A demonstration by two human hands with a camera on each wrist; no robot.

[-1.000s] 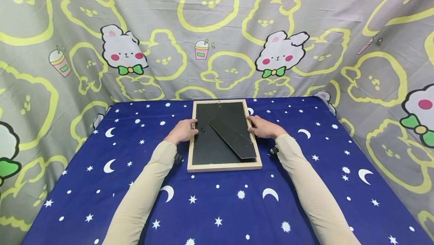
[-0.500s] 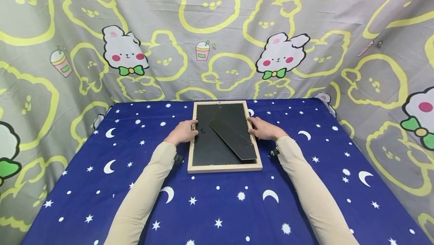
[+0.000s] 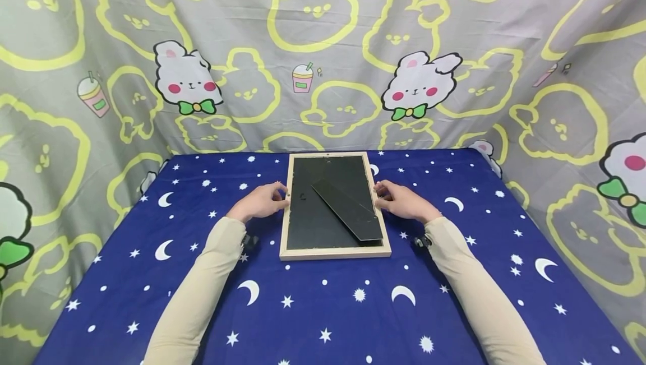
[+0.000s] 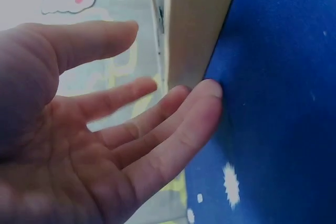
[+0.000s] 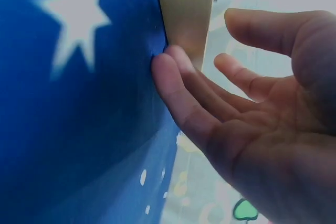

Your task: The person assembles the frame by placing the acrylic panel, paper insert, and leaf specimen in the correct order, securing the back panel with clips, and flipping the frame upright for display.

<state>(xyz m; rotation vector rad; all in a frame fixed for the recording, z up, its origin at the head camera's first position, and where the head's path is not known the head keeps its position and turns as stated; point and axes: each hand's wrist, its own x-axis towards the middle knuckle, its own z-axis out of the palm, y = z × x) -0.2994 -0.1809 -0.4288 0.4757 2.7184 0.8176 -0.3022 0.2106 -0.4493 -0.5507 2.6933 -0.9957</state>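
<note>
A light wooden picture frame (image 3: 335,253) lies face down on the blue cloth in the head view, its black backing board (image 3: 305,225) upward. A black easel stand (image 3: 348,211) slants across the backing, its wide end slightly raised. My left hand (image 3: 258,202) is beside the left edge, thumb and fingers spread apart with nothing between them. Beside the right edge is my right hand (image 3: 404,202), likewise spread and holding nothing. Both wrist views show fingertips close to the frame's side (image 4: 194,24); whether they touch it I cannot tell.
A dark blue cloth (image 3: 323,309) with white moons and stars covers the table. Grey curtains (image 3: 343,34) printed with yellow outlines and white rabbits hang behind and at both sides. The frame's far end lies near the curtain at the back.
Both hands have let go of the frame's long edges and drawn slightly outward, the left hand leftward and the right hand rightward. The frame lies where it was on the cloth.
</note>
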